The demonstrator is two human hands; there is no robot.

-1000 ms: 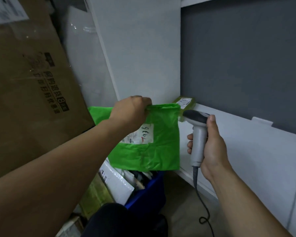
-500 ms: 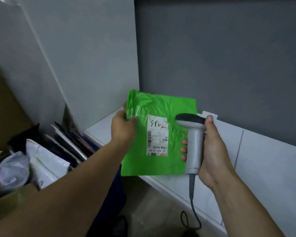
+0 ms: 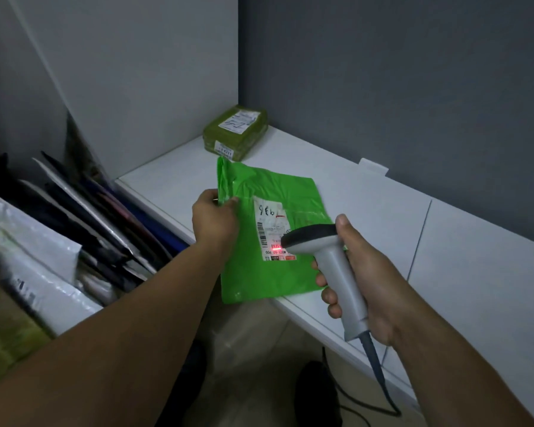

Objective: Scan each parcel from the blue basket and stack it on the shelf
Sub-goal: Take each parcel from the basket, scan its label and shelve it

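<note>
Mid-scan here. Pinching the green parcel [image 3: 247, 269] by its left edge with the left hand [image 3: 213, 220], gripping the scanner [image 3: 330, 257] in the right hand [image 3: 367, 272], throwing a red beam onto the label [image 3: 270, 223]. Holding the parcel over the shelf [image 3: 383, 217] front edge, long axis pointing toward the back wall, right between both hands. Probably stacking next by the olive box [image 3: 235, 132] in the far corner, nearer the left hand. Off left: blue basket [image 3: 167, 234], stuffed with upright mailers [image 3: 74, 217].

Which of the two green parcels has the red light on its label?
The bright green bag the left hand holds, under the scanner; the olive-green box lies untouched in the back corner of the shelf.
</note>
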